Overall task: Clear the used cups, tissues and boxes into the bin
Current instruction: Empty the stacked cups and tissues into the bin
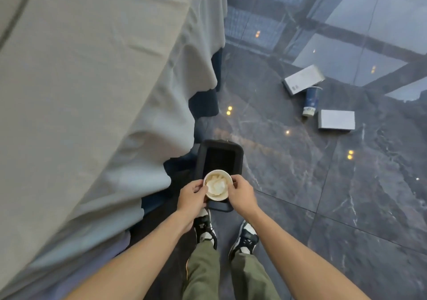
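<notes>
A white paper cup with crumpled tissue inside is held upright over the near edge of a black bin on the floor. My left hand grips its left side and my right hand grips its right side. Farther off on the dark floor lie a blue paper cup on its side and two white boxes, one on each side of it.
A table draped in a pale cloth fills the left half of the view, its hem right beside the bin. Glossy dark marble floor stretches to the right. My two shoes stand just behind the bin.
</notes>
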